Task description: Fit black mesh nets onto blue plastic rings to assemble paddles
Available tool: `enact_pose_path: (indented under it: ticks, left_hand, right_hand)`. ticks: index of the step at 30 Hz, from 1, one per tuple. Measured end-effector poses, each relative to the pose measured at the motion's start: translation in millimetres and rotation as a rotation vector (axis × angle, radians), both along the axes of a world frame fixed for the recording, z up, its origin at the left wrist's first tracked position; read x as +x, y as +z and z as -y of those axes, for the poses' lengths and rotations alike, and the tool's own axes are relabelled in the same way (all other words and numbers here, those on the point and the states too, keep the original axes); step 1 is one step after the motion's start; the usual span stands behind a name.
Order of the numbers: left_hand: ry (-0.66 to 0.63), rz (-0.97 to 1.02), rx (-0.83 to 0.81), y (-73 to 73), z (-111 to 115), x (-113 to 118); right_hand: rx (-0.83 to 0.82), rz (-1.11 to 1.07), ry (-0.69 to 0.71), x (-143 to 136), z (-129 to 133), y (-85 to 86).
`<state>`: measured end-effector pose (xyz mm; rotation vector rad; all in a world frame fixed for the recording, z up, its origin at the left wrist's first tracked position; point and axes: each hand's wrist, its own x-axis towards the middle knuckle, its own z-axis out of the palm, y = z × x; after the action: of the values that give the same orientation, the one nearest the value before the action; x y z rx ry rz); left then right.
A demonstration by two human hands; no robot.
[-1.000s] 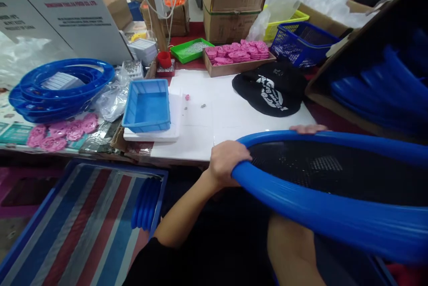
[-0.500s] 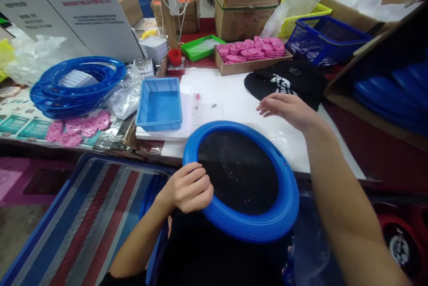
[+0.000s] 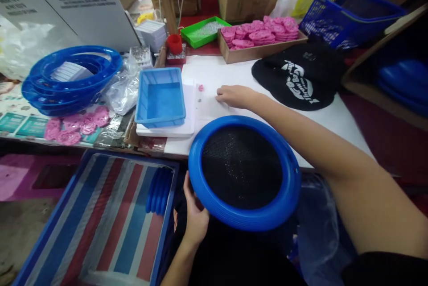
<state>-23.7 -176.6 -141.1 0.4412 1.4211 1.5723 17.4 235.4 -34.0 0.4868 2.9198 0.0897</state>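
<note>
A blue ring (image 3: pixel 290 188) with black mesh (image 3: pixel 242 165) across its middle tilts at the table's front edge. My left hand (image 3: pixel 195 217) holds its lower left rim, with the fingers partly hidden under it. My right hand (image 3: pixel 234 96) reaches over the white sheet (image 3: pixel 209 69) with its fingers curled at the surface; what they pinch, if anything, is too small to name. Just left of those fingers lie a small pink piece (image 3: pixel 201 87) and a tiny grey piece (image 3: pixel 199 100). Black printed fabric (image 3: pixel 301 78) lies behind my right forearm.
A light blue bin (image 3: pixel 160 118) stands left of the sheet, beyond it stacked blue rings (image 3: pixel 72 103). At the back are a green tray (image 3: pixel 194 41), a box of pink discs (image 3: pixel 264 49) and a blue basket (image 3: pixel 354 18). A striped-lined crate (image 3: pixel 117 214) sits lower left.
My right hand has moved left and its fingers have curled at the sheet. My left hand has shifted from on top of the rim to beneath it. The camera view has shifted somewhat.
</note>
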Motion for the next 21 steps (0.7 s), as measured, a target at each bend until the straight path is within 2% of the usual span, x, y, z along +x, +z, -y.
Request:
enact_pose_path:
  ticks: [2,3,5,8,10,12,14,15,17,19,21]
  left_hand:
    - [-0.040,0.367,-0.026,1.8,13.0,15.2]
    - [-0.069,0.475,-0.018,4.8,18.7,19.7]
    - [-0.113,0.538,0.030,13.5,26.6,20.9]
    - [-0.091,0.417,0.077,29.0,25.4,7.0]
    - [-0.050,0.301,0.116,38.5,16.3,-3.6]
    - [-0.015,0.124,0.205,47.3,3.6,-6.9]
    - [0.042,-0.092,0.295,56.1,-10.1,0.2]
    - [0.078,-0.190,0.311,60.7,-17.1,7.0]
    - [0.182,-0.337,0.285,70.6,-31.4,22.6]
    - [0.285,-0.442,0.236,81.4,-46.3,34.5]
    - [0.319,-0.519,0.262,93.4,-61.1,38.0]
  right_hand:
    - [0.088,0.057,-0.015,-2.2,10.1,2.7]
    - [0.117,0.077,-0.035,-4.0,15.5,3.6]
    - [0.137,0.085,-0.095,-8.1,24.0,5.5]
    - [0.147,0.100,-0.167,-5.7,24.7,12.5]
    - [0.126,0.036,-0.232,9.3,19.6,22.0]
    - [0.014,-0.181,-0.337,36.2,17.6,33.3]
    - [-0.215,-0.508,-0.450,70.9,25.4,42.3]
    - [-0.369,-0.653,-0.488,89.4,33.8,44.8]
    - [-0.618,-0.801,-0.526,124.9,58.5,45.5]
    - [-0.723,-0.854,-0.560,155.0,89.2,42.5]
    - [-0.771,-0.877,-0.582,177.7,119.8,39.0]
